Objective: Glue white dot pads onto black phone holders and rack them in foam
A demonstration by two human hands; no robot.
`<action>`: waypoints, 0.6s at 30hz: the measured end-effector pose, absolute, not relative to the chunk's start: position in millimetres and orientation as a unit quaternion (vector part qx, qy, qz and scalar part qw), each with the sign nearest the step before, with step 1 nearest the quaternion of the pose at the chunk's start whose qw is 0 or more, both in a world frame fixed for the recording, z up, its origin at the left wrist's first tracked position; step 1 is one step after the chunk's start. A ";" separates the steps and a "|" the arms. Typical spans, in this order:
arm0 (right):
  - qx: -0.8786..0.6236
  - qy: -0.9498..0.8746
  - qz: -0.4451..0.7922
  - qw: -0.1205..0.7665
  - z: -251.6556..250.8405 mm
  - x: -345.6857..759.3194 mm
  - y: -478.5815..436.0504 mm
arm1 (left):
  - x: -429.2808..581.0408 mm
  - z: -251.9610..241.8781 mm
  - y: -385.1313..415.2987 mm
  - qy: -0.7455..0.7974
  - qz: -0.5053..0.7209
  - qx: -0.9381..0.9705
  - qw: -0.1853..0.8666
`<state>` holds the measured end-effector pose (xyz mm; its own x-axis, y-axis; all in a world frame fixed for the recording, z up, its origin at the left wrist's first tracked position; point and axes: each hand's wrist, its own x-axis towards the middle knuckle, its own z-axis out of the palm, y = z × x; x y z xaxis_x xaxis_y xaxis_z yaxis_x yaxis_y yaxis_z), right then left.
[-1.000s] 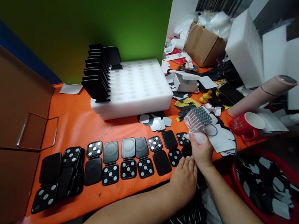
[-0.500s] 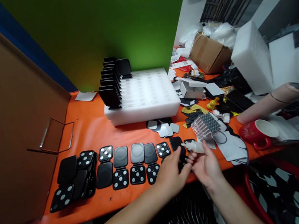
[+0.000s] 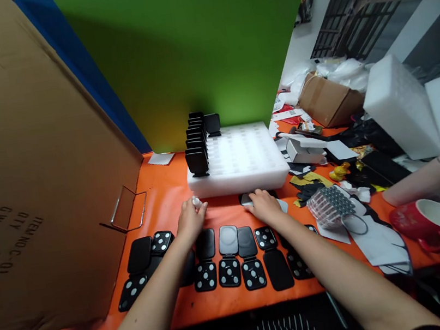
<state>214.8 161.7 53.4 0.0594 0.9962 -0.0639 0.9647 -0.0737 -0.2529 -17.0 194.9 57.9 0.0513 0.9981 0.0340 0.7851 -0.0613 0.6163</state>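
Note:
My left hand (image 3: 190, 223) is closed around a small white squeeze bottle (image 3: 197, 202), whose end shows above the fingers in front of the foam block. On the right, my right hand (image 3: 265, 205) reaches to a pile of thin, rounded-square grey pieces (image 3: 283, 206). Its thumb and fingers close at the edge of one piece, partly hidden under them. Below both hands lies a row of black hinged square pads (image 3: 228, 240), opened flat. Several panels, such as a dotted panel (image 3: 230, 272), carry round light dots. My forearms cover some pads.
A white foam block (image 3: 242, 180) holds several upright black pads (image 3: 197, 160) along its left side. At left stand a wire stand (image 3: 144, 212) and a cardboard wall (image 3: 57, 156). A clear tray of tubes (image 3: 328, 208), red mug (image 3: 412, 221) and pink flask (image 3: 432, 177) are at right.
My hands, earlier together at the front right, have moved apart and forward. The bottle has passed from my right hand to my left. My right hand is now at the grey pieces. The view has shifted.

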 end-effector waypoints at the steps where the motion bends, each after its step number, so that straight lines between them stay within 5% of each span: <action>1: -0.719 -0.687 0.096 0.042 52.4 216.4 167.7 | -20.0 54.2 202.1 0.652 0.230 0.688 0.220; 13: -0.705 -0.700 0.111 0.035 66.8 227.7 171.3 | -26.2 56.2 183.3 0.655 0.222 0.699 0.179; 18: -0.731 -0.641 0.143 0.187 78.7 259.8 107.0 | -20.4 74.3 119.9 0.568 0.298 0.756 0.130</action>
<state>259.8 107.0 78.7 0.1381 0.9900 0.0299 0.8827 -0.1094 -0.4570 -20.4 119.9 74.3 0.1772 0.9365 0.3027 0.7817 -0.3208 0.5347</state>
